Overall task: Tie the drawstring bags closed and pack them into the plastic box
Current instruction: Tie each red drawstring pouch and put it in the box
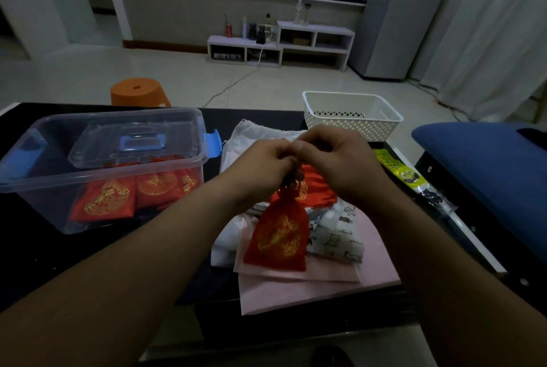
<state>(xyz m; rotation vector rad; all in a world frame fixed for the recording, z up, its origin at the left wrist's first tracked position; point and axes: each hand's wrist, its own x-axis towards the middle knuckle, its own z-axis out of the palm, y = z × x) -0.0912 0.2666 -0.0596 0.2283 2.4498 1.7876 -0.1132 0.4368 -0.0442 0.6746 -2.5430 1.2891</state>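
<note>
Step in hand: tying! Both hands meet at the neck of one red bag (278, 236), so I judge the knot is being worked right now.
Left hand (266, 159): fingers curled tight round the gathered neck, carrying the bag's weight.
Right hand (334, 159): thumb pressed against fingertips in a pinch at the bag's mouth, knuckle to knuckle with the left. The cord itself is hidden between the hands.
Red bag: it hangs from the hands, neck bunched and body dangling just above the pile of bags (325, 286). It is well apart from the box.
Pile of bags: pink, white and cat-print pouches lie flat on the black table (88, 263), with another red bag (319, 189) under the right wrist. None of them looks tied yet.
Plastic box (44, 207): it sits to the left on the table, with its clear lid (133, 141) resting loose in the open top and several red bags (103, 198) already lying inside.
Progress: partway, I'd say. Some bags are packed and plenty are waiting.
Next move: cinch the knot snug. The bag must then travel left, and the lid needs lifting or sliding aside to get it in.
Risk: a half-pulled knot could slip as the bag swings across.
</note>
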